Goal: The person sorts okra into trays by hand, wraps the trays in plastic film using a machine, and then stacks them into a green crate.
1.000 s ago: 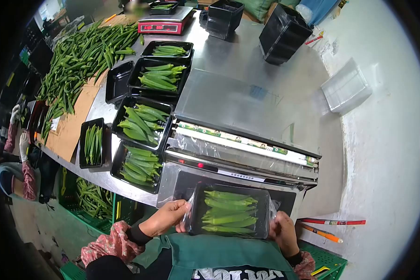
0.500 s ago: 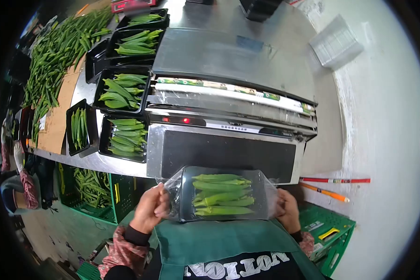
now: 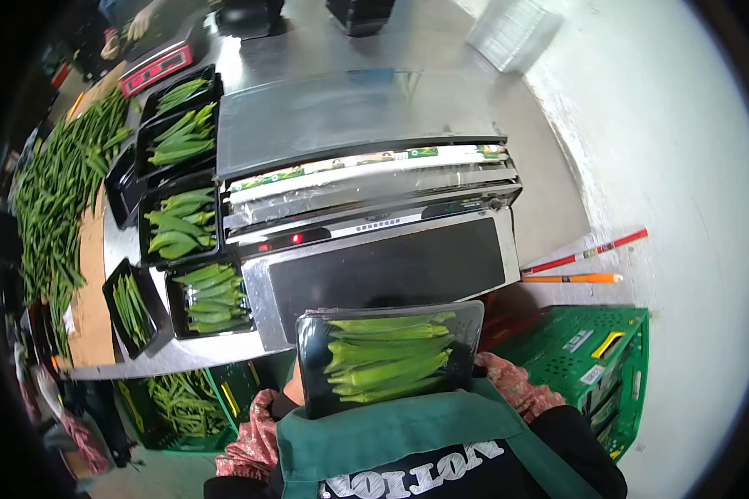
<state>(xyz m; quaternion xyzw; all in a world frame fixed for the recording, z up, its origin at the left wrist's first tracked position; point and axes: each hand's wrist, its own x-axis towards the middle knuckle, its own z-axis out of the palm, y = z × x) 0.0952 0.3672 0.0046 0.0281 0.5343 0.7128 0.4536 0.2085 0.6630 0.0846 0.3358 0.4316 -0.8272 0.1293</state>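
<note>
A film-wrapped black tray of okra (image 3: 389, 359) is held up in front of my green apron (image 3: 391, 424), tilted with its top toward me. My left hand (image 3: 293, 387) shows only in part at the tray's left edge; its fingers are hidden underneath. My right hand is behind the tray's right side, where the patterned sleeve (image 3: 520, 384) leads. Just beyond the tray lies the dark plate (image 3: 387, 264) of a film-wrapping machine, with a roll of printed film (image 3: 349, 166) behind it.
Okra trays (image 3: 179, 223) line the machine's left side. Loose okra (image 3: 71, 187) is piled at far left, near a red scale (image 3: 156, 71) and a co-worker's gloved hand (image 3: 141, 21). Green crates (image 3: 549, 345) stand below; red and orange rods (image 3: 570, 279) jut out at right.
The loose film ends at the tray's sides have been folded out of sight. My hands have moved from the film ends to beneath the tray. The view has shifted and turned.
</note>
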